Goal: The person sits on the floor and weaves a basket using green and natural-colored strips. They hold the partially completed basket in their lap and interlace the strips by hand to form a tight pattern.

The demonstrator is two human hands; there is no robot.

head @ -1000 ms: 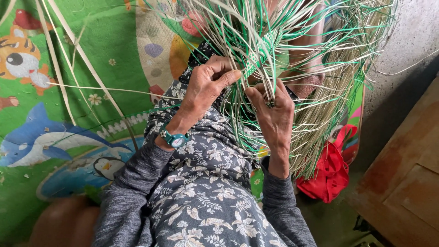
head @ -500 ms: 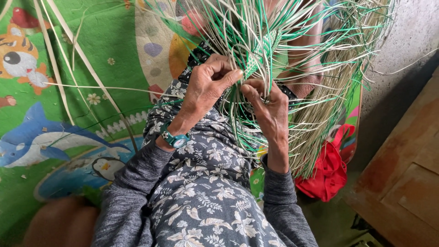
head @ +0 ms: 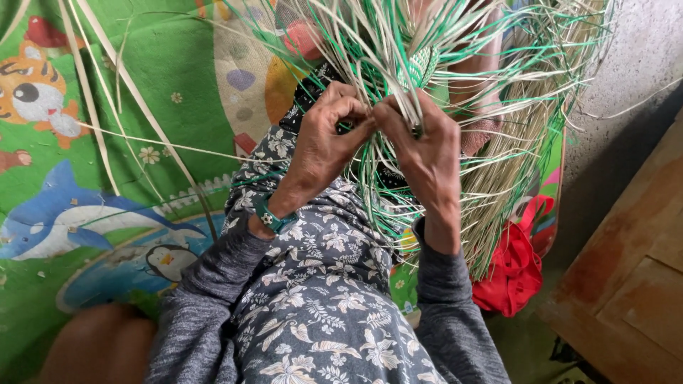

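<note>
Both hands met over her lap, the left hand (head: pixel 324 146) and right hand (head: pixel 420 139) each pinched shut on green and pale weaving strips (head: pixel 398 78) fanning upward away from her.

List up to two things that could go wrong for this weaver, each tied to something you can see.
1. Both the left hand and right hand pinch into a dense spray of green and pale strips; picking the wrong strand seems easy.
2. Loose long strips lie across the green play mat beside the lap; they might get creased or knelt on.
</note>
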